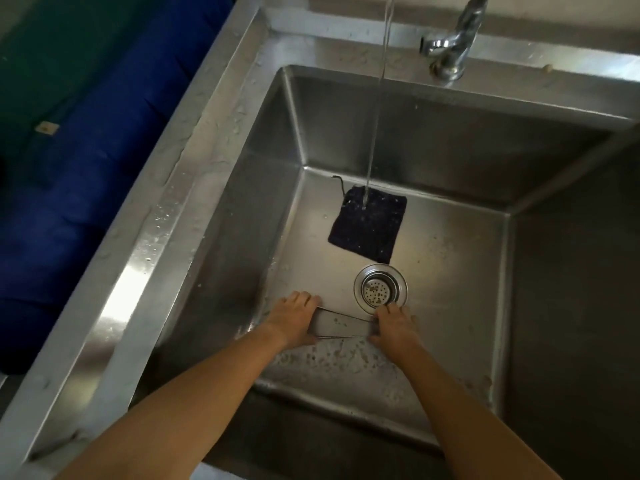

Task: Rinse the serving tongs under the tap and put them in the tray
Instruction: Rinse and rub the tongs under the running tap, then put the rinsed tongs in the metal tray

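Observation:
Steel serving tongs (341, 325) lie flat near the front of the deep steel sink (221, 188), just below the drain. My left hand (294, 318) grips their left end, and my right hand (394, 325) grips their right end. Both ends are hidden under my fingers. The tap (457, 36) at the back right runs a thin stream of water (375, 109) that falls on a dark cloth, well behind the tongs. No tray is in view.
A dark blue cloth (369, 225) lies on the sink floor behind the round drain strainer (380, 289). Soapy residue (339, 358) covers the sink floor in front of my hands. A blue and green surface (69, 161) lies left of the sink rim.

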